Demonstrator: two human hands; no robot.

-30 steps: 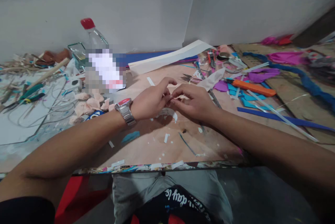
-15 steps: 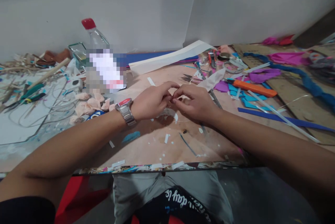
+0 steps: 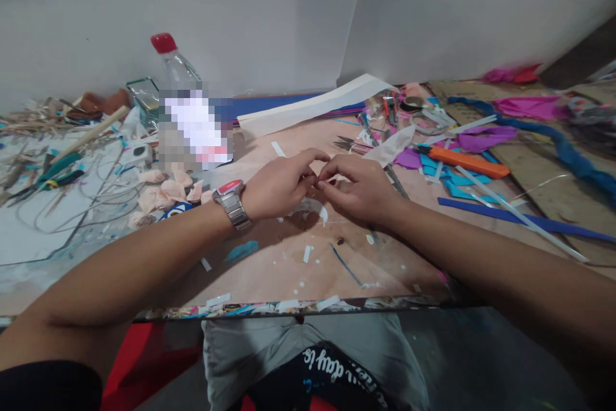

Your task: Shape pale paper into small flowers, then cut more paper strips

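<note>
My left hand (image 3: 283,185), with a metal watch (image 3: 233,204) at its wrist, is closed in a pinch above the middle of the table. Fingertip to fingertip with it, my right hand (image 3: 360,188) pinches as well. Whatever lies between the fingers is too small and too covered to name. Below the hands a pale, clear curved piece (image 3: 315,211) lies on the brown table top (image 3: 283,276). A small white paper strip (image 3: 307,254) and a thin dark strip (image 3: 347,265) are nearer the front edge.
To the left are peach crumpled pieces (image 3: 163,192), green-handled pliers (image 3: 60,168) and a red-capped bottle (image 3: 164,44). A long cream paper strip (image 3: 312,106) lies behind. An orange cutter (image 3: 469,161), a blue strip (image 3: 520,218) and coloured scraps are on the right.
Both hands stay together in nearly the same place, with only a very slight shift of the fingers. Nothing on the table has visibly moved.
</note>
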